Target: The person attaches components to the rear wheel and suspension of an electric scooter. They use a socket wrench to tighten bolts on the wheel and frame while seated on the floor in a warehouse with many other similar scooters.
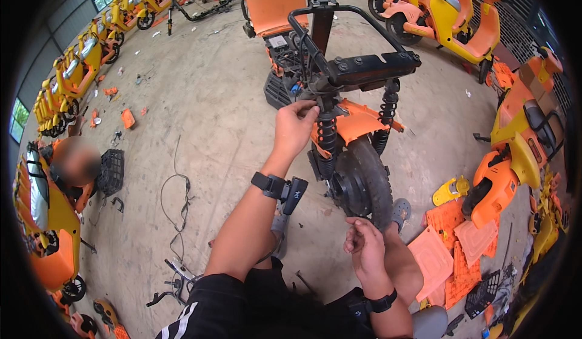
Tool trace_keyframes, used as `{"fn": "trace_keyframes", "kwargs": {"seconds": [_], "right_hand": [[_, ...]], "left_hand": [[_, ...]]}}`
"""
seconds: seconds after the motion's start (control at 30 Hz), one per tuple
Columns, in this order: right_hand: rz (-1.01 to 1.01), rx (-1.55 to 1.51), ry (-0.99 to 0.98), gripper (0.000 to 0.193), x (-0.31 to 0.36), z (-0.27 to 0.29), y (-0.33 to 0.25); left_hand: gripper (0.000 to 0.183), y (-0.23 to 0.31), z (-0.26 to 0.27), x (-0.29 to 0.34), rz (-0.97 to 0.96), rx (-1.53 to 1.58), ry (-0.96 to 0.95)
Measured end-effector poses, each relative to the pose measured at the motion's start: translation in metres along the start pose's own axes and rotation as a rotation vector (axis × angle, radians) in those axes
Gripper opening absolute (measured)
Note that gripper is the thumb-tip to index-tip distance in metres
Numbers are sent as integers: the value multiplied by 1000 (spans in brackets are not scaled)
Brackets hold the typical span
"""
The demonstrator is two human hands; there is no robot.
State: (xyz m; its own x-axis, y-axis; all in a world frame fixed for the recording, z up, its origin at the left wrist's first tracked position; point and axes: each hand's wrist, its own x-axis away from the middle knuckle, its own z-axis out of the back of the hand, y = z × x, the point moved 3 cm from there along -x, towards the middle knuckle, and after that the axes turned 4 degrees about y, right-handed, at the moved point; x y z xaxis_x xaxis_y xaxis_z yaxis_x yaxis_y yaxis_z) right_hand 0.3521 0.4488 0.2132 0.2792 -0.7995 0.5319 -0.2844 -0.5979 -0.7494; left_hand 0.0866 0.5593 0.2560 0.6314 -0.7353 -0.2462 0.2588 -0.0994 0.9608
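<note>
Left hand (295, 127) pinched the wiring beside the left shock spring (327, 134) of a stripped scooter (339, 96). Seat and panels were already off; fender, shocks and rear wheel (362, 184) remained. Scooter's long axis ran away from the person, tail nearest. Right hand (362, 248) was closed, contents unclear.

Soft, even daylight fills the hall, brightest at the windows (19, 119) on the left (slightly blown out). Shadows stay faint. Edges curve strongly, corners go black, and distant scooters (79, 66) look soft.
</note>
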Motion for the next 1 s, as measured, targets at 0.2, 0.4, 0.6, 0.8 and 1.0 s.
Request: {"fn": "trace_keyframes", "kwargs": {"seconds": [0.2,0.4,0.6,0.8,1.0], "right_hand": [[14,21,-41,24,1,-1,4],[16,34,-22,23,1,3,2],[52,60,-38,25,1,0,-1],[30,31,-10,26,0,0,-3],[53,-5,-33,24,-2,2,0]], "left_hand": [[24,-4,11,-4,16,-49,-35],[25,-7,6,0,24,-46,-31],[28,-5,7,-5,-50,-55,-4],[32,0,5,-2,-96,-161,-41],[37,-3,9,-7,-181,-231,-72]]}}
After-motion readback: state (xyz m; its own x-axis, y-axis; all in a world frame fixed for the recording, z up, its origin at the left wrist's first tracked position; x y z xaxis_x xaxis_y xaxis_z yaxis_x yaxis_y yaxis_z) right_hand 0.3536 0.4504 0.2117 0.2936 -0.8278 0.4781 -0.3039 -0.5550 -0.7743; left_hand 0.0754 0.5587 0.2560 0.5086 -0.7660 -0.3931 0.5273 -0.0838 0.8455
